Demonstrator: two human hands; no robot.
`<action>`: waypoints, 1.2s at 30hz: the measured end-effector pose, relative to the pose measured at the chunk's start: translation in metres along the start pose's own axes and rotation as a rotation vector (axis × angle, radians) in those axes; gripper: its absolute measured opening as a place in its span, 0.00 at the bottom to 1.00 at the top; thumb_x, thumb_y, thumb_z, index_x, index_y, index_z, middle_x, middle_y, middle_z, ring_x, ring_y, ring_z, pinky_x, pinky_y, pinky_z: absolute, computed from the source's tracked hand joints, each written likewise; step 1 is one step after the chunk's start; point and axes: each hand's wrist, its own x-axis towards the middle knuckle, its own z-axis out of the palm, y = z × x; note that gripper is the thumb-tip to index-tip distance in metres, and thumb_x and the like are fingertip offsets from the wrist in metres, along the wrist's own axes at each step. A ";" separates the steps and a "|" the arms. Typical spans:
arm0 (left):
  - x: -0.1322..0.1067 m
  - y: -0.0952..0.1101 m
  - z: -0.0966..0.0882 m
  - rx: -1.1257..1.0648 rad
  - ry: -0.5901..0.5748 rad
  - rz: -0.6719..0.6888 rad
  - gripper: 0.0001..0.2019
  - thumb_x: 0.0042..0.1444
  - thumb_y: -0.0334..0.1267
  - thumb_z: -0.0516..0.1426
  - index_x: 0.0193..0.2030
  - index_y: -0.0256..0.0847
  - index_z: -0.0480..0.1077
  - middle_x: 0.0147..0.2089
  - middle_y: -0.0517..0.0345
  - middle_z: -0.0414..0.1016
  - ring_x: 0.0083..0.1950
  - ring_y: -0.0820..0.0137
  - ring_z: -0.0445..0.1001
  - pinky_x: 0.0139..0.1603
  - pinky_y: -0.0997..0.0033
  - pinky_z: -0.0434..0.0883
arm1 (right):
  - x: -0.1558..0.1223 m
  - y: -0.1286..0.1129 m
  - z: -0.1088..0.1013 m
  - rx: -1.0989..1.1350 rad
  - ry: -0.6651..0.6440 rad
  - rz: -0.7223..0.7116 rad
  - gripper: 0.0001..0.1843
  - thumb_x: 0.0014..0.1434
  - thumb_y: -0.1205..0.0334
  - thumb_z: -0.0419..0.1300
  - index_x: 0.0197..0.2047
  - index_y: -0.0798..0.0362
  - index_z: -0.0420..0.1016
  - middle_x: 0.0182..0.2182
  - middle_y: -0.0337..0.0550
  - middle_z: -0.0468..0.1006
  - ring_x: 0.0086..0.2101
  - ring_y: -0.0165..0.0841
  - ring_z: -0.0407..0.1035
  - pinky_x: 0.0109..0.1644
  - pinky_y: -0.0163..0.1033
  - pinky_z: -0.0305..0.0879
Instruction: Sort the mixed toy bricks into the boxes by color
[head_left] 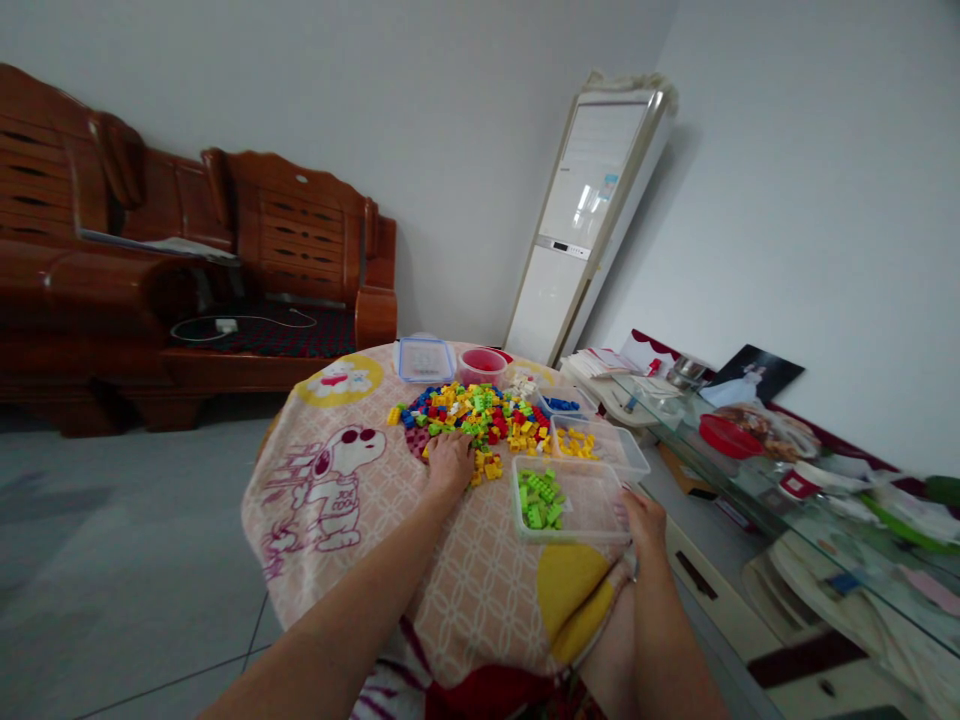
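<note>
My left hand (pixel 450 462) lies over the near side of a heap of mixed toy building bricks (pixel 484 410), its fingers reaching down and spread; no brick shows in its grasp. The heap holds blue, yellow, red, green and white pieces. At the right, my right hand (pixel 643 520) grips the end of a clear plastic box (pixel 592 535), fingers over its rim. Green bricks (pixel 541 500) fill that box's left part. Just behind it stands a clear box (pixel 626 455) with yellow bricks (pixel 576 444), and farther back a box with blue bricks (pixel 561 405).
A blue-edged clear lid (pixel 426 360) and a round pinkish tub (pixel 482 366) stand at the back of the cloth-covered round table (pixel 360 585). To the right is a cluttered glass-topped cabinet (pixel 795 520). A wooden sofa (pixel 300 250) and a tall white air conditioner (pixel 577 220) stand beyond.
</note>
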 end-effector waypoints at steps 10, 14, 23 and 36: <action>0.000 -0.001 0.001 -0.022 0.017 0.005 0.09 0.60 0.34 0.58 0.45 0.43 0.76 0.49 0.50 0.80 0.55 0.58 0.73 0.58 0.57 0.63 | 0.002 0.004 0.001 0.021 0.002 -0.022 0.22 0.40 0.41 0.62 0.26 0.54 0.79 0.22 0.47 0.81 0.25 0.41 0.75 0.27 0.41 0.71; -0.001 -0.001 0.002 -0.028 0.022 0.022 0.10 0.59 0.33 0.58 0.46 0.42 0.76 0.49 0.50 0.80 0.54 0.58 0.73 0.58 0.58 0.64 | 0.004 0.008 0.001 0.027 0.002 -0.026 0.23 0.40 0.42 0.63 0.27 0.55 0.81 0.22 0.47 0.81 0.25 0.42 0.75 0.27 0.41 0.71; -0.002 -0.004 0.006 -0.097 0.037 0.042 0.15 0.57 0.26 0.55 0.47 0.42 0.77 0.48 0.50 0.79 0.53 0.60 0.75 0.56 0.59 0.65 | 0.007 0.011 0.000 0.022 -0.001 -0.031 0.23 0.40 0.42 0.63 0.28 0.55 0.81 0.22 0.47 0.81 0.25 0.42 0.76 0.29 0.41 0.72; -0.017 0.012 0.014 -0.548 0.367 0.450 0.08 0.63 0.32 0.55 0.40 0.42 0.77 0.41 0.52 0.77 0.44 0.67 0.76 0.46 0.67 0.75 | 0.007 0.012 0.000 -0.006 -0.011 -0.041 0.23 0.42 0.41 0.61 0.29 0.54 0.82 0.23 0.48 0.82 0.27 0.45 0.77 0.29 0.43 0.73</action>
